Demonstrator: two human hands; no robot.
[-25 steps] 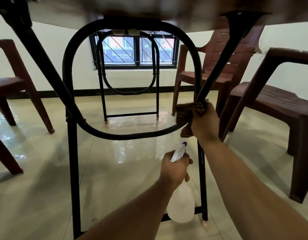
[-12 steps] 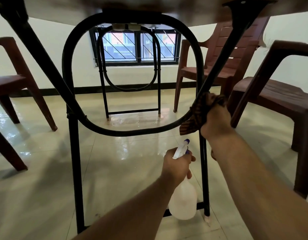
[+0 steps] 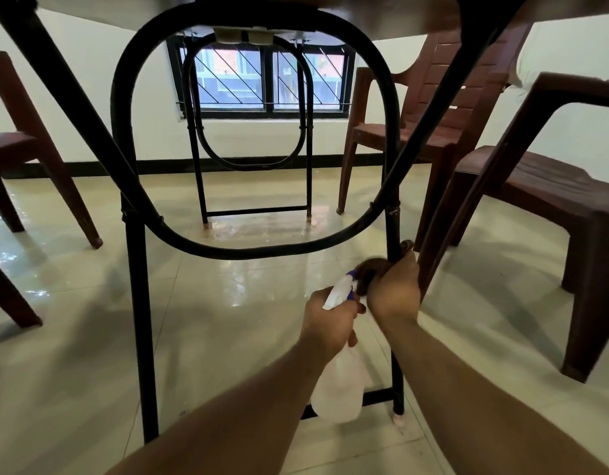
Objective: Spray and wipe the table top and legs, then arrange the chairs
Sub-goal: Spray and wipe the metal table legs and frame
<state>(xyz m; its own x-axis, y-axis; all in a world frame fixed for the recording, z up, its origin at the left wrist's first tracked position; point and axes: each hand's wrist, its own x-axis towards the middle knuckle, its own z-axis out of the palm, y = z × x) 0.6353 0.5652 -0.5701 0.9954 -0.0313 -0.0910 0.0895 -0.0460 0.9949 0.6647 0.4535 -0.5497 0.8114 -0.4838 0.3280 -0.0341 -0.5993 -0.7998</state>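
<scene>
I look from under the table top (image 3: 381, 12) at its black metal leg frame (image 3: 138, 275). My right hand (image 3: 393, 293) grips a brown cloth (image 3: 373, 269) wrapped round the frame's right upright leg (image 3: 397, 371), just below the curved loop. My left hand (image 3: 330, 320) holds a translucent white spray bottle (image 3: 340, 389) by its neck, nozzle up, close beside the right hand. The bottle's body hangs in front of the frame's bottom crossbar.
Brown plastic chairs stand around: one near right (image 3: 542, 186), one behind it (image 3: 423, 108), one at left (image 3: 25, 145). A second black leg frame (image 3: 255, 159) stands farther back before the window (image 3: 262, 84). The tiled floor (image 3: 227, 320) is glossy.
My right hand slid the cloth down from the diagonal brace and loop junction to the upright leg below it. My left hand and the bottle stayed about where they were.
</scene>
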